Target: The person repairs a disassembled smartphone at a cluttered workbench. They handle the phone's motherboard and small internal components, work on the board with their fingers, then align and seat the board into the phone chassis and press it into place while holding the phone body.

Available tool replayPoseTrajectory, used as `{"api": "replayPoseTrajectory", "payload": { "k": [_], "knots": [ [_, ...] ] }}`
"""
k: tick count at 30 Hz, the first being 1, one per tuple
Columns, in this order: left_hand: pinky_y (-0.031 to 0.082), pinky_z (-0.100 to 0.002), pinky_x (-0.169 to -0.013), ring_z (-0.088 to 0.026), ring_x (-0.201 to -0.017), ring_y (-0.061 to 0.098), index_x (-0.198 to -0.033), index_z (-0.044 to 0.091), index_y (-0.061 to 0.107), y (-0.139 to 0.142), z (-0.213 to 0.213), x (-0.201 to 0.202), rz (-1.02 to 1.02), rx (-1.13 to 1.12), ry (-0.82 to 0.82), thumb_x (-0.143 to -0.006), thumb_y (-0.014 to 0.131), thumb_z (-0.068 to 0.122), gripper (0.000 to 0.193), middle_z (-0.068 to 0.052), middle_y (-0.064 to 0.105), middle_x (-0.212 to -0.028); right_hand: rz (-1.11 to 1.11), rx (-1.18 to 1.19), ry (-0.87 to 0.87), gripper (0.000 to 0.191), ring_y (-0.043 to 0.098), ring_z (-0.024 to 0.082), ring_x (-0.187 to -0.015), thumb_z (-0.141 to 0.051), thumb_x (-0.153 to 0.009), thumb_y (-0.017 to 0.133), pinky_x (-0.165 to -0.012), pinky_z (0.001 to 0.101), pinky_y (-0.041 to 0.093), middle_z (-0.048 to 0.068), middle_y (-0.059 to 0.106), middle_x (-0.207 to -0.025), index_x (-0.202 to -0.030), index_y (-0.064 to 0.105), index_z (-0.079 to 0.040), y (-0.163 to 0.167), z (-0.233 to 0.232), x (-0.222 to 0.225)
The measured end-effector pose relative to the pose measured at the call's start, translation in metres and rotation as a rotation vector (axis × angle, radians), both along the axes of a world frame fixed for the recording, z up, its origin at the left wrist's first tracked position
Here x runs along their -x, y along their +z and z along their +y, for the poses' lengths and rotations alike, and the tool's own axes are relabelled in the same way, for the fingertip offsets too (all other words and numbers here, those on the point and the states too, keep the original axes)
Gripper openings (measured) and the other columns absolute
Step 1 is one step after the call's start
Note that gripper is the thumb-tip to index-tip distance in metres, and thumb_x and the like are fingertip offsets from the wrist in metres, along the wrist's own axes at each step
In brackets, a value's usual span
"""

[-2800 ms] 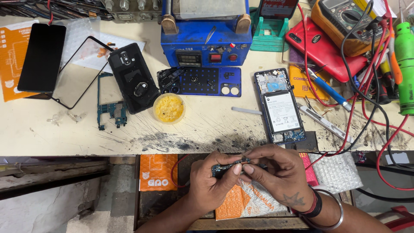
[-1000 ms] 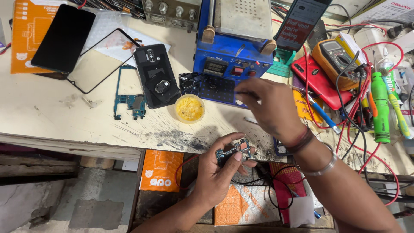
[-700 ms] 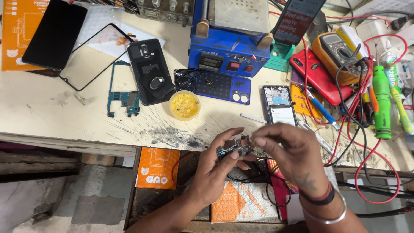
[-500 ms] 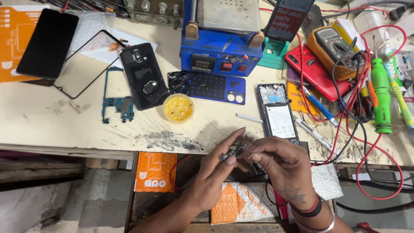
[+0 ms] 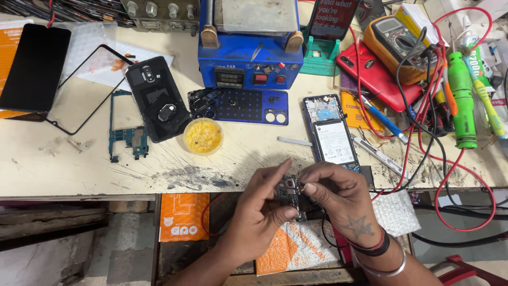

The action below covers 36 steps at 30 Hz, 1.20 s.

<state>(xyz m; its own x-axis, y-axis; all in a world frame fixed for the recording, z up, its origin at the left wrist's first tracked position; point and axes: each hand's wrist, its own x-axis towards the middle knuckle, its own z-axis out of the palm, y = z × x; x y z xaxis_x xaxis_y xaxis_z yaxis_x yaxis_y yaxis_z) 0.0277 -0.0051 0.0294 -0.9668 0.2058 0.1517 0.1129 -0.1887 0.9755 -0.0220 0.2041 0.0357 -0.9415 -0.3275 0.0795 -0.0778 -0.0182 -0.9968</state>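
Hands (image 5: 296, 206) sit just off the worktop (image 5: 63, 169) front edge, close together. Open strip of worktop along the front, left of them, scorched but bare. Further back on the left: yellow dish (image 5: 203, 136), black phone back (image 5: 157, 99), green circuit board (image 5: 126, 135). Opened phone (image 5: 332, 135) lies straight ahead of the right hand. Right side is choked by red and black leads (image 5: 423, 132), green tool (image 5: 462, 100), multimeter (image 5: 401, 37). Blue machine (image 5: 248, 47) blocks the rear centre.

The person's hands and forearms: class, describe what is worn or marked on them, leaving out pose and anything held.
Both forearms are bare, with no sleeves or gloves. The right hand has a dark star tattoo on its back, and its wrist carries dark and red bands plus a silver metal bangle. The left hand shows no jewellery or markings.
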Motion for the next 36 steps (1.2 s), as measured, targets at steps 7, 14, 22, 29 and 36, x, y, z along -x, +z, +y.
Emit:
{"api": "replayPoseTrajectory", "payload": {
  "k": [7,14,22,29,36],
  "knots": [
    [0.062,-0.025,-0.073,-0.01,-0.082,0.071,-0.144,0.002,0.05,-0.005,0.005,0.002,-0.251,-0.208,0.154,-0.091,0.076,0.009,0.059,-0.011,0.074,-0.097,-0.02,-0.033,-0.054,0.012,0.07,0.015,-0.09,0.003,-0.09,0.074,-0.081,0.0271,0.057,0.011,0.076,-0.099,-0.102,0.076,0.002,0.011,-0.001,0.0],
    [0.066,-0.025,-0.074,-0.009,-0.083,0.074,-0.137,-0.002,0.054,-0.01,0.008,0.0,-0.118,-0.055,0.274,-0.097,0.072,0.008,0.045,-0.01,0.076,-0.098,0.134,-0.303,-0.103,0.012,0.075,0.013,-0.083,0.0,-0.084,0.079,-0.073,0.0243,0.058,0.01,0.081,-0.093,-0.096,0.079,0.0,0.021,-0.012,-0.007],
    [0.065,-0.025,-0.071,-0.016,-0.096,0.078,-0.127,0.002,0.065,-0.002,0.009,-0.003,0.214,0.162,0.416,-0.096,0.074,0.002,0.032,-0.016,0.075,-0.115,0.414,-0.321,-0.122,0.011,0.077,0.018,-0.087,0.001,-0.082,0.08,-0.076,0.0254,0.059,0.01,0.078,-0.095,-0.093,0.077,-0.002,0.026,-0.022,-0.009],
    [0.063,-0.029,-0.087,-0.022,-0.107,0.077,-0.127,0.005,0.065,0.002,0.007,-0.003,0.394,0.182,0.448,-0.094,0.077,-0.003,0.036,-0.014,0.075,-0.118,0.611,-0.36,-0.168,0.012,0.077,0.019,-0.088,0.002,-0.082,0.08,-0.078,0.0283,0.061,0.009,0.077,-0.093,-0.093,0.076,-0.003,0.021,-0.024,-0.014],
    [0.065,-0.03,-0.087,-0.022,-0.106,0.078,-0.127,0.005,0.064,0.001,0.007,-0.005,0.439,0.147,0.41,-0.093,0.077,-0.006,0.037,-0.013,0.075,-0.116,0.764,-0.282,-0.2,0.015,0.076,0.02,-0.084,0.002,-0.08,0.081,-0.075,0.0286,0.061,0.01,0.075,-0.091,-0.093,0.074,-0.002,0.01,-0.023,-0.013]
  ]
}}
